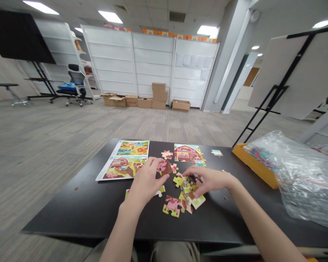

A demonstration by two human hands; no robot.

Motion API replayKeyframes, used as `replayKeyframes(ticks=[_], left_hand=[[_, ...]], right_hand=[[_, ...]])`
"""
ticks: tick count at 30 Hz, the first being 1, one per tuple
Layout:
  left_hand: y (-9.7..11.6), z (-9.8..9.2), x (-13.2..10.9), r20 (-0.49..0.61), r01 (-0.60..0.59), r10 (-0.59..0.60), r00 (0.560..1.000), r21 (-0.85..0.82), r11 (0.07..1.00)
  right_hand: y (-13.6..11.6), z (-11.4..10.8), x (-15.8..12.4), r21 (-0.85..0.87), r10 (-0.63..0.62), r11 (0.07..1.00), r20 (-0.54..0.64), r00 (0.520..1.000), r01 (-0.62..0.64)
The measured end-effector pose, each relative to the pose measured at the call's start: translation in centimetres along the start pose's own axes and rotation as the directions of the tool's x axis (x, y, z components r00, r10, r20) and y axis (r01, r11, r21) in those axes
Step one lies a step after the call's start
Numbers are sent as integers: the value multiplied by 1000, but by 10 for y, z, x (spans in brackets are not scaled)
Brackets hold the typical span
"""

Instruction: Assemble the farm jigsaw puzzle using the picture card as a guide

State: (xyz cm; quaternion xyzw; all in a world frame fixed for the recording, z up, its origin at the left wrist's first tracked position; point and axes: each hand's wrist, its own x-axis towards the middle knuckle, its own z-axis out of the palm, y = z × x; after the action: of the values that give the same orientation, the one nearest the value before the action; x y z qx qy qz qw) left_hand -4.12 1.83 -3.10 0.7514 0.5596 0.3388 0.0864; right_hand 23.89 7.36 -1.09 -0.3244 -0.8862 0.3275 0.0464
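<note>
My left hand (146, 178) pinches a pink and brown puzzle piece (164, 167) between thumb and fingers, just above the table. Curled around part of a loose pile of puzzle pieces (187, 188) is my right hand (211, 180), its thumb and fingers on some of them; its palm hides several. A pink pig puzzle piece (172, 205) lies at the pile's near side. Beyond the hands sits a joined puzzle section (187, 153) with a red barn. The printed picture sheet (112, 169) lies left of it, partly behind my left hand.
A yellow box (255, 165) stands at the table's right, with a clear plastic bag (303, 182) over it. A stray puzzle piece (217, 153) lies near the far edge of the black table (79, 207). Cardboard boxes (159, 95) stand along the far shelves.
</note>
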Motion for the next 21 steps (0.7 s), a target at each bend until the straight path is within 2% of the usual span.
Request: replayKeyframes(ticks=[3,7,11,16,19,21], left_hand=[[3,-5,0,-129,16,-12,992,33,999],[9,-8,-1,-153,45,-31,988,88,995],[8,-6,-2,-127,50,-34,991,132,990],[6,-1,-2,-88,25,-9,996,182,983],[6,1,-1,-74,23,-8,997,210,978],[5,2,0,-66,28,-14,998,215,976]], right_hand=[[3,-6,-13,-93,106,991,78,991,-99],[-1,0,-15,-141,178,976,75,981,-166],[-7,11,-8,-148,148,980,73,986,-136],[-13,10,-5,-156,103,983,54,993,-93],[-27,16,-3,-180,23,983,-38,999,-30],[-39,28,-1,-210,-26,978,-109,994,2]])
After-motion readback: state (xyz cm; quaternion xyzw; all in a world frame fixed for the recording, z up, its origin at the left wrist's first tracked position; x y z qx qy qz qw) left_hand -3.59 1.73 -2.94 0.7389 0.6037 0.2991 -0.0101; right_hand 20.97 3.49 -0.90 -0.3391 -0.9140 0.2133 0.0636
